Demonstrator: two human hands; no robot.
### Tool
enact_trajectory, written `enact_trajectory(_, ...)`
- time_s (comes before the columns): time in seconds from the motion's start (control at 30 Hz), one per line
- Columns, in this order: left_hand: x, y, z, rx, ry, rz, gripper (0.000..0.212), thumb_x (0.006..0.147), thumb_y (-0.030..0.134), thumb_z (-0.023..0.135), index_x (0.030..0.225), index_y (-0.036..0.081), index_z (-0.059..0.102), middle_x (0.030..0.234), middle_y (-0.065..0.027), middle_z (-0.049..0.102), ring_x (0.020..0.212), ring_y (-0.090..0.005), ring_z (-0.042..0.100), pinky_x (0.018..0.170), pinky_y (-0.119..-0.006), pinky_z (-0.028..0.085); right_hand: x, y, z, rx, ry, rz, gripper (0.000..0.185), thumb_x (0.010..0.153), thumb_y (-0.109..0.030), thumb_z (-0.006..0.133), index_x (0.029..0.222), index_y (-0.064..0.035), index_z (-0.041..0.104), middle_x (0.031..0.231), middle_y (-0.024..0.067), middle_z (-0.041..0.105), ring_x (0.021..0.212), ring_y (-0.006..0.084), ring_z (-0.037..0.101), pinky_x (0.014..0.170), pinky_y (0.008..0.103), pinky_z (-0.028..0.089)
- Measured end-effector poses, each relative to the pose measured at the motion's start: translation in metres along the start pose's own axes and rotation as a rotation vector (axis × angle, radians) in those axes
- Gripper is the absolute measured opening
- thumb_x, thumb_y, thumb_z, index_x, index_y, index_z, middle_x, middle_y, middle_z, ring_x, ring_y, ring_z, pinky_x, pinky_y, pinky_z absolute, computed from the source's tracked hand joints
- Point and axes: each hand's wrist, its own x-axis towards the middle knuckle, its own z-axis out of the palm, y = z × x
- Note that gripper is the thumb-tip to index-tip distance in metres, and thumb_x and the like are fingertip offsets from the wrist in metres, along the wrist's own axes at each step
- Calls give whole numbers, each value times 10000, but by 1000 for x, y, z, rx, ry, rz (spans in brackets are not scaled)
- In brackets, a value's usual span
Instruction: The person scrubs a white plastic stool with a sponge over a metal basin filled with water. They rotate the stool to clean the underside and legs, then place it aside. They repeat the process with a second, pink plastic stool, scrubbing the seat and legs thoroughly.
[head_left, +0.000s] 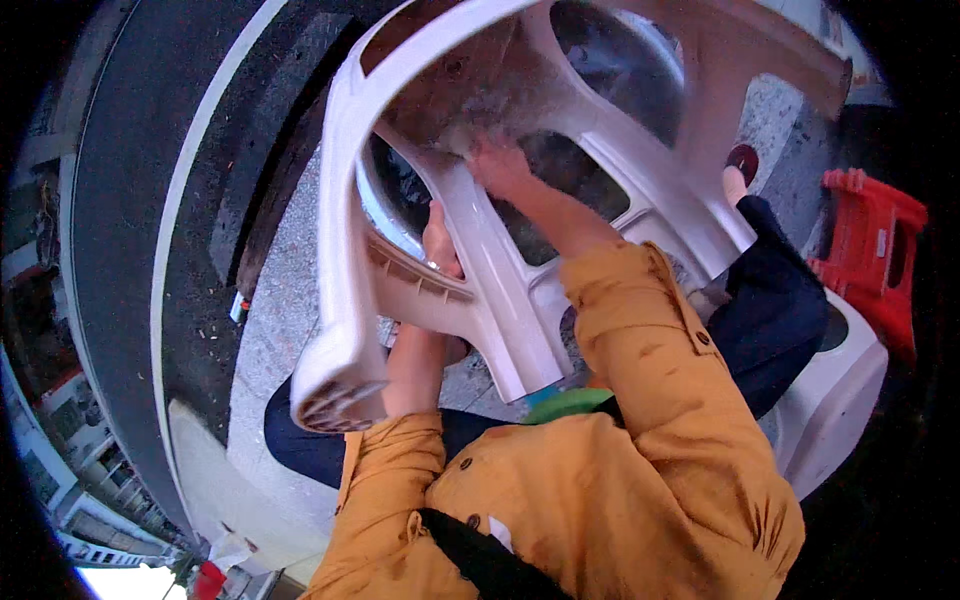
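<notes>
A pale plastic stool (491, 270) is tipped over in front of me, its hollow underside and legs facing me. My left hand (441, 244) grips the edge of one of its bars, the forearm passing behind the front curved strip. Inside the stool, my right hand (499, 161) reaches against the dirty, wet-looking brown underside of the seat (480, 82). Its fingers are blurred; a small pale thing shows at their tips, too smeared to name. Through the openings, a round metal basin (660, 45) with dark contents shows beneath the stool.
A red plastic stool (874, 247) stands at the right. Another pale stool (832, 405) is under me. A green object (570, 405) shows by my lap. My slippered foot (739, 176) rests on the pavement (281, 262). A road (124, 195) with a white line runs along the left.
</notes>
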Motion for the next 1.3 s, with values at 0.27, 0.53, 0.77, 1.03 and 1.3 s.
enact_trajectory(0.27,19,5,-12,76,-25,129,416,922,357,351,1110,36,536,1069,-122,599,957,-283,577,882,-406,441,-97,-45,-59,303,-220,-234,398,849,-353,468,1076,-38,557,1145,180,489,1041,356,449,809,515,370)
enact_trajectory(0.53,23,-18,5,-150,-8,113,469,918,379,304,1195,55,498,1201,-132,539,1105,-299,502,982,-431,358,-71,-65,-73,354,-203,101,408,888,-313,407,1149,-19,516,1223,203,425,1082,388,415,868,495,351)
enact_trajectory(0.77,35,-40,5,-178,46,126,450,895,433,346,1152,98,504,1144,-118,551,1043,-286,528,921,-421,410,-92,-31,-83,490,-124,-114,440,890,-341,412,1160,-4,495,1224,180,424,1038,362,441,850,458,371)
enact_trajectory(1.03,26,-33,27,-229,-139,-17,551,900,503,296,1235,101,469,1250,-107,489,1160,-298,453,993,-480,346,-66,0,-83,86,-424,-329,434,908,-288,423,1249,-21,431,1320,165,348,1134,354,390,902,471,347)
enact_trajectory(1.3,-82,142,92,246,98,510,831,824,675,345,1432,134,177,1404,-220,278,1318,-388,229,1011,-652,141,-9,39,13,-121,39,24,404,819,-287,511,1164,-75,525,1280,91,401,1103,352,406,908,471,372)
